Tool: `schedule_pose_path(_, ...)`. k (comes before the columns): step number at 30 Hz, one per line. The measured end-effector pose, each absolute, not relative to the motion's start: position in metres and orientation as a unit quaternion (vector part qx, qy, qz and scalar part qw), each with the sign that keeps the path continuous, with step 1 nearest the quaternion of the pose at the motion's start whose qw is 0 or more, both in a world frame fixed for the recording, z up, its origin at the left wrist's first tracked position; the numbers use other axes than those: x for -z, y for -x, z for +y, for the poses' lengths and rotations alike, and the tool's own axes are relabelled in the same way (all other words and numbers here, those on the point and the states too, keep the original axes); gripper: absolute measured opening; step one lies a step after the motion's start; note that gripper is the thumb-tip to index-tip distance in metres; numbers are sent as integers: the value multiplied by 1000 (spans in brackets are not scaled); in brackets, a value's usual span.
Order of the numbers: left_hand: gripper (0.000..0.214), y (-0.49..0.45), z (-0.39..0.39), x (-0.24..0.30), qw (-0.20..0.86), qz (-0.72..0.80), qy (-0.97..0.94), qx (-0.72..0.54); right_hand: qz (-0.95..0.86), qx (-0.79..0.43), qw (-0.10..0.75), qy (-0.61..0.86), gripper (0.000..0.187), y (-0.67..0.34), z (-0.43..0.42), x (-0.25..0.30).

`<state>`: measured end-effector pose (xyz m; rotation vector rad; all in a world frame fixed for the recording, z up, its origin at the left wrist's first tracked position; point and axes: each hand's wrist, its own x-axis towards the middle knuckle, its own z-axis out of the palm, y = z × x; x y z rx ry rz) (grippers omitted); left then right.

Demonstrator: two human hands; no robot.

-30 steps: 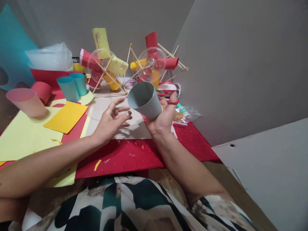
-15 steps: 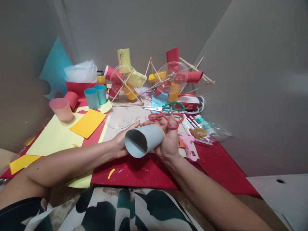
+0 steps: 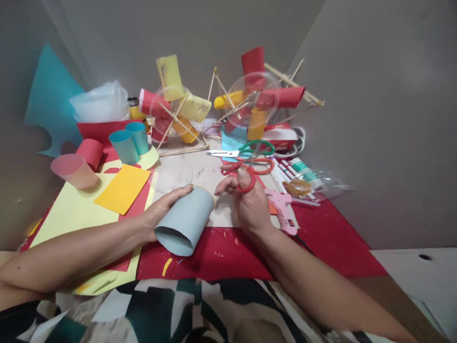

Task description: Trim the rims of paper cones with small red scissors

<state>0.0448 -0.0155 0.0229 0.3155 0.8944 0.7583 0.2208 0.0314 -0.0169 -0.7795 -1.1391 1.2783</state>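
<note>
My left hand (image 3: 162, 209) holds a grey-blue paper cylinder (image 3: 191, 219), its fingers along the left side and the open end tilted toward me. A yellow-orange edge shows at the cylinder's far end. In my right hand (image 3: 248, 200) is a pair of red-handled scissors (image 3: 249, 185), with the thumb at a handle loop. This hand is a little right of the cylinder, not touching it. Green-handled scissors (image 3: 228, 153) lie just beyond, blades pointing left. A clear plastic disc (image 3: 173, 174) rests on the board behind the cylinder.
Two stick-and-paper wheels (image 3: 174, 116) (image 3: 255, 102) stand at the back. Blue paper cups (image 3: 124, 146), a pink cup (image 3: 74, 171) and an orange paper (image 3: 122, 189) are at left. A pink glue gun (image 3: 283, 212), markers and a tape roll (image 3: 299, 187) sit at right.
My right hand has come away from the cylinder, keeping the scissors. The left hand has moved the cylinder left and toward me, turning its open end further down.
</note>
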Motion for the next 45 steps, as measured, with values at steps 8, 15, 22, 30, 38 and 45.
schedule_pose_path(8,43,-10,-19,-7,803,402,-188,-398,-757,-420,295,404,29,-223,14,12)
schedule_pose_path(15,43,-2,-11,2,792,418,-210,-392,-821,-332,203,418,36,-230,22,5)
schedule_pose_path(22,46,3,-13,4,792,423,-223,-380,-876,-246,189,369,38,-238,18,5)
schedule_pose_path(30,37,7,-13,5,778,445,-246,-369,-893,-241,106,366,26,-238,16,4)
schedule_pose_path(38,35,7,-16,5,761,445,-306,-359,-895,-241,68,368,23,-236,16,-1)
schedule_pose_path(45,31,10,-18,7,749,470,-317,-343,-902,-213,35,373,29,-234,15,-2)
